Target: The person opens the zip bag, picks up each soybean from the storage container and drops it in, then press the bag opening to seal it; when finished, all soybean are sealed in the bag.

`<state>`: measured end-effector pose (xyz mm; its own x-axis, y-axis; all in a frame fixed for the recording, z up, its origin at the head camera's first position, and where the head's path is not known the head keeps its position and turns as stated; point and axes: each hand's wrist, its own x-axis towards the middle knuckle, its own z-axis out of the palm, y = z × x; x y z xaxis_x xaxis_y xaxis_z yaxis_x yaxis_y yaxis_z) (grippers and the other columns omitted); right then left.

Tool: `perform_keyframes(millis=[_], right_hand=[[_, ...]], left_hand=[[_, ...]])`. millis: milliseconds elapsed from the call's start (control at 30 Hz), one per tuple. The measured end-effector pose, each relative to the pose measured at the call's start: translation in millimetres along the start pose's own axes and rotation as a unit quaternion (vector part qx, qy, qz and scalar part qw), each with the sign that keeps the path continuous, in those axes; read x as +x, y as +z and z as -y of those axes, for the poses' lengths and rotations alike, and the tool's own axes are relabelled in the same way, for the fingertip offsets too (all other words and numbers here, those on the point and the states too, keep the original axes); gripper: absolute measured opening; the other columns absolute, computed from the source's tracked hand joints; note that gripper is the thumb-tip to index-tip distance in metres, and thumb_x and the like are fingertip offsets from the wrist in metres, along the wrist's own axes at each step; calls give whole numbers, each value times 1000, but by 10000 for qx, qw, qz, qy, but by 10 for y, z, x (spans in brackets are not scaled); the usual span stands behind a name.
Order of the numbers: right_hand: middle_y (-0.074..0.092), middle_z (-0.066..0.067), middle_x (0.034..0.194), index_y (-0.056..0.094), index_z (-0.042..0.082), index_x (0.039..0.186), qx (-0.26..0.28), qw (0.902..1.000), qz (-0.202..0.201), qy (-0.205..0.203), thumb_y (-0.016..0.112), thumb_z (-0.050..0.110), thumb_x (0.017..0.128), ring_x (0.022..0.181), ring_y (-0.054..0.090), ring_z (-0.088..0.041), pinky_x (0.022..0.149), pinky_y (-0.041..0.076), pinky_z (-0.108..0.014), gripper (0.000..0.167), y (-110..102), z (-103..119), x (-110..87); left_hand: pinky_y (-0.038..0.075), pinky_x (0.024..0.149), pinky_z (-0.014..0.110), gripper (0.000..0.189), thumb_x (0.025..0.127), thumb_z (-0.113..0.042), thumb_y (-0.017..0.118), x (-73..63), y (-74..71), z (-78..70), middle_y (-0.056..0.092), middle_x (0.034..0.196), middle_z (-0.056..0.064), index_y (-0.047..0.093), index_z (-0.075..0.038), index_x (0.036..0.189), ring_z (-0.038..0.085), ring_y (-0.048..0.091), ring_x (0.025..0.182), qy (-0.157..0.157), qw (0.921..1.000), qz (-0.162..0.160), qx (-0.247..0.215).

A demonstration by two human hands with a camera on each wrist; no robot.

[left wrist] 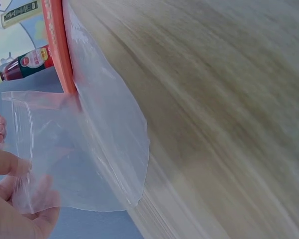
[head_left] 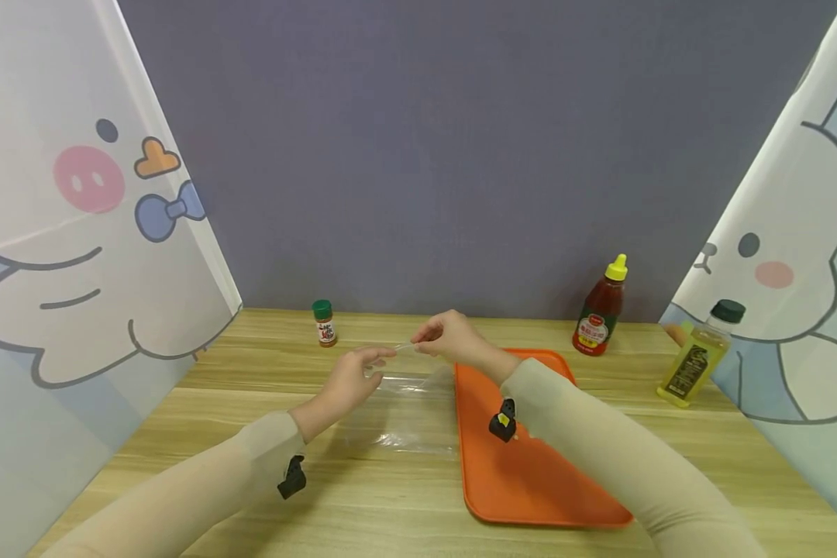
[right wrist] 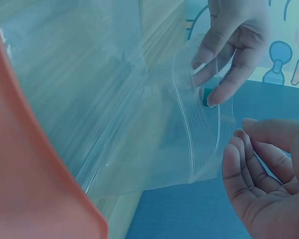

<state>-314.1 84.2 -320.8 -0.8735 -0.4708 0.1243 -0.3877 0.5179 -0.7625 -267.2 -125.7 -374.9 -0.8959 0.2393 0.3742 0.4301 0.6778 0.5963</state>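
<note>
A clear zip-lock bag [head_left: 408,415] is held up by its mouth above the table, its lower part spread out beside the orange tray. My left hand [head_left: 352,380] pinches the zip edge between thumb and fingers, some of which show through the film in the left wrist view. Facing it, my right hand [head_left: 453,339] has thumb and forefinger together at the lip of the bag, its other fingers curled [right wrist: 234,164]. The zip lines [right wrist: 186,129] run between both hands. No contents can be made out in the bag.
An orange tray [head_left: 477,496] lies under my right forearm. At the back stand a green-capped spice jar [head_left: 325,325] on the left and a red sauce bottle [head_left: 595,322] on the right. A yellow oil bottle [head_left: 697,360] is at the far right, near the printed side panel.
</note>
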Motion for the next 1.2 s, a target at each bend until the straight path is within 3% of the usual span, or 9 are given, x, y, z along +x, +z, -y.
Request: perform_keyframes(millis=[100,267,400,633,767,867,1067,1200], right_hand=[[74,-9,92,74,1,99,7,10000,-56,40,71,8,87,77,68,-14,73,60,-39,15,-5,-6,-7],[74,-8,90,74,1,100,7,9997,-216,80,72,8,86,77,68,-21,65,58,-26,16,-67,-42,-45],[74,-9,89,75,1,98,-25,9992,-394,26,73,8,84,73,66,-14,63,55,-23,16,-163,-94,-93],[74,-8,90,75,5,98,-30,9982,-508,319,72,10,86,78,67,-16,72,59,-35,13,-367,-286,-238],[73,-8,94,74,5,100,-50,9976,-495,490,70,11,88,82,66,-16,73,58,-32,15,-478,-451,-367],[73,-9,92,74,4,100,-50,9971,-504,574,70,11,88,85,67,-23,72,57,-31,15,-541,-612,-444],[72,-13,92,71,-1,102,-3,9945,-500,921,67,8,89,91,65,-38,78,56,-47,16,-597,-867,-590],[72,-15,95,68,-8,104,11,9941,-472,974,66,6,90,88,67,-30,81,57,-48,20,-629,-1000,-676]], left_hand=[[58,83,42,41,82,9,66,7,5,-2,67,122,13,67,-6,120,29,67,102,17,10000,7,17],[58,85,43,41,81,9,67,4,13,-2,66,123,14,67,-6,119,29,67,102,-20,10000,38,-22],[57,86,43,40,81,9,67,-6,15,-4,66,123,14,68,-7,118,30,66,102,-58,9999,24,-115],[58,86,41,40,81,9,67,-19,20,15,66,123,15,67,-5,118,29,67,101,-36,9998,-25,-186],[58,86,40,39,81,9,67,-16,28,29,67,122,14,67,-5,118,28,67,99,10,9998,-60,-202],[58,86,40,40,81,9,68,-18,40,36,67,121,13,68,-6,117,28,68,99,14,9998,-91,-156],[58,85,39,41,80,10,67,-32,50,28,67,122,13,68,-6,117,28,68,98,-40,9998,-108,-164],[58,85,39,40,80,11,67,-39,40,12,66,123,13,68,-6,117,28,68,99,-38,9997,-93,-227]])
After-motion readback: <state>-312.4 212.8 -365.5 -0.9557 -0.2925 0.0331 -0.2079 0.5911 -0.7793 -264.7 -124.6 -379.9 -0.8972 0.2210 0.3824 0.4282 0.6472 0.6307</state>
